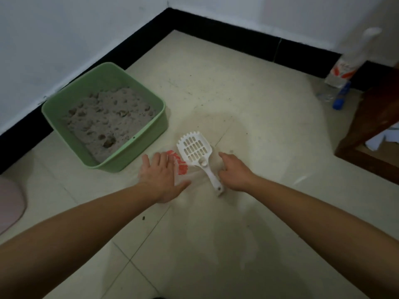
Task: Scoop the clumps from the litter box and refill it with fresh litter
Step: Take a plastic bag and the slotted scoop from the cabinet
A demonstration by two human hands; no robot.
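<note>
Right grip (232, 174) just beside scoop (200, 161)

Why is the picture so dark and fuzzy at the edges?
Head view: the room is dim, so the floor looks dull, with soft shadows around the scoop; the litter box is fairly sharp; the bag by the right wall is smeared; the wide lens makes the arms look stretched near the bottom.

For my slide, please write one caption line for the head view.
Left hand flat on a plastic bag, right hand beside the white scoop, near the green litter box.
</note>
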